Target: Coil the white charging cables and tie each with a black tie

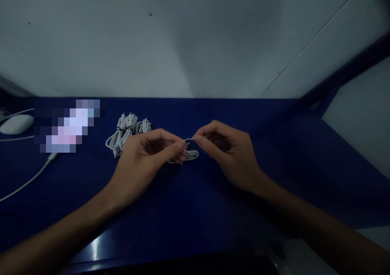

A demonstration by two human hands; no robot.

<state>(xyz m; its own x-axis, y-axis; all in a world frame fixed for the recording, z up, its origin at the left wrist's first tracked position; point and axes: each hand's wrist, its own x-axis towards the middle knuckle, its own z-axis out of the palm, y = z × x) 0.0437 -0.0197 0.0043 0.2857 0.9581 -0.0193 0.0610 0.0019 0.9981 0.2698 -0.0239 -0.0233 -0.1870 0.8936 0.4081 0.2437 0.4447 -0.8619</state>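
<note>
Between my two hands stretches a thin, kinked, light-coloured strand (189, 139) that looks like a twist tie. My left hand (149, 151) pinches one end of it between thumb and forefinger. The other end is in the closed fingertips of my right hand (227, 149). Just below the strand, a coiled white cable (192, 155) shows beside my left fingers, which partly cover it. Whether those fingers touch the coil, I cannot tell. Behind my left hand lie white cable bundles (123, 131), wound up and bound with black ties.
A blue table (189, 214) spans the view and meets a pale wall (137, 55) at the back. To the left are a lit, pixelated device (71, 126) with a white cable (36, 177) plugged in, and a rounded white object (16, 124). A blue frame (350, 68) rises at right.
</note>
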